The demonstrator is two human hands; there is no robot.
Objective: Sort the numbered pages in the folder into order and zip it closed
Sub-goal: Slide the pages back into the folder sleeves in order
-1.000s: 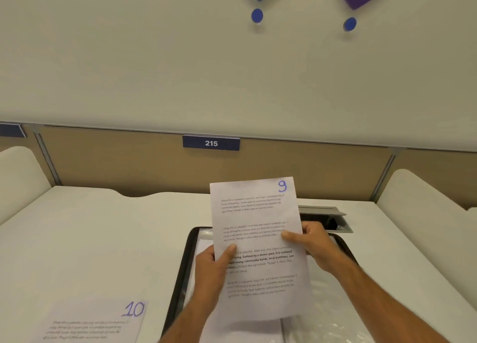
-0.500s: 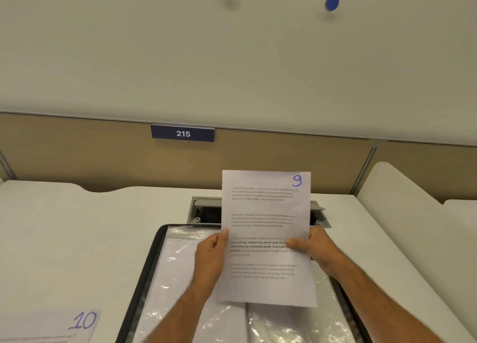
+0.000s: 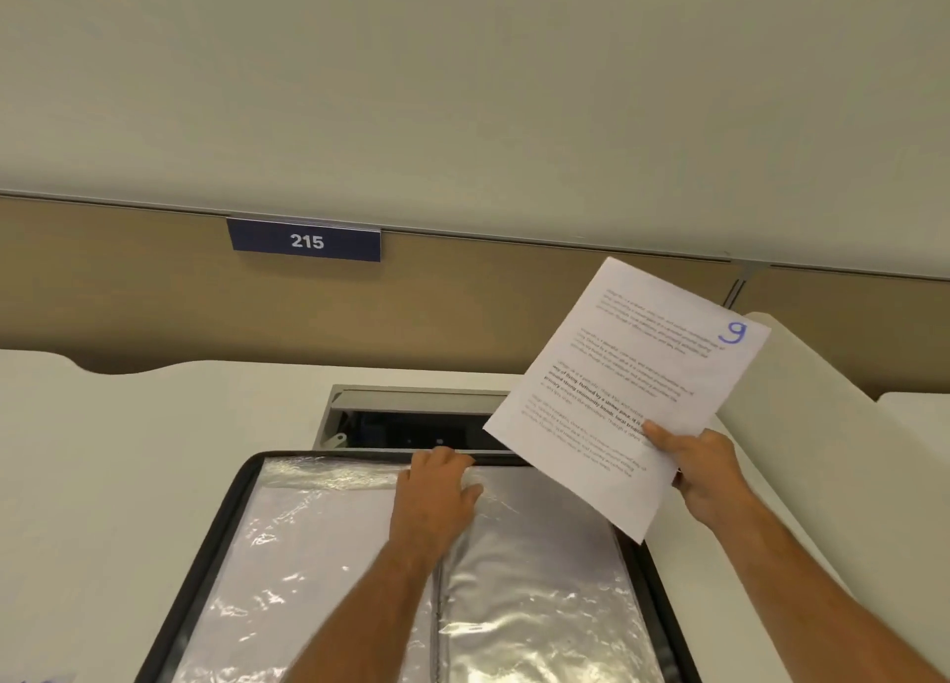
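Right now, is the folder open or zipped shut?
Open. The folder lies spread flat on the desk, both clear-sleeve halves showing either side of the spine; the left hand rests at its top edge.

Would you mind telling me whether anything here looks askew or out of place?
Only page 9, held tilted in the right hand off the folder's right side. The left hand rests on the plastic sleeves; nothing looks damaged.

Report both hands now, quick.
Left hand: fingers on a folder sleeve's top edge; grip unclear.
Right hand: pinching page 9.
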